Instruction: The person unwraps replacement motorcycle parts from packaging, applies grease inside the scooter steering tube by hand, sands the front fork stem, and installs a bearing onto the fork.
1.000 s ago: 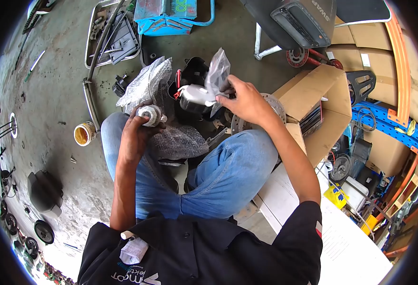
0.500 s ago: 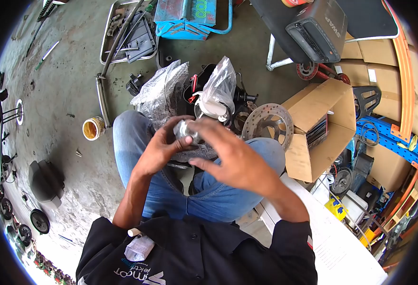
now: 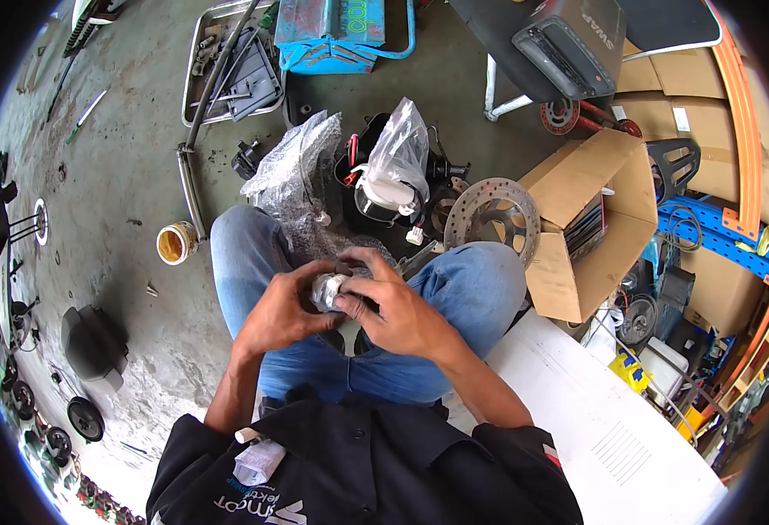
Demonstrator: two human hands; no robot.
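Nearer the body than the bubble wrap, the left hand is cupping a silvery part; the right hand is pinching it; firm cupping is likely helping.

Vehicle workshop: blue boxy metal toolbox is sitting beyond the fingers, perforated round steel brake disc is showing right of them.

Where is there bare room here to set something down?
The white panel is bare between the right sleeve and cardboard box. Floor between the yellow tub and green-handled tool is mostly open, with small scraps. It's crowded beyond the left hand and right hand: bubble wrap, plastic bag, perforated disc.
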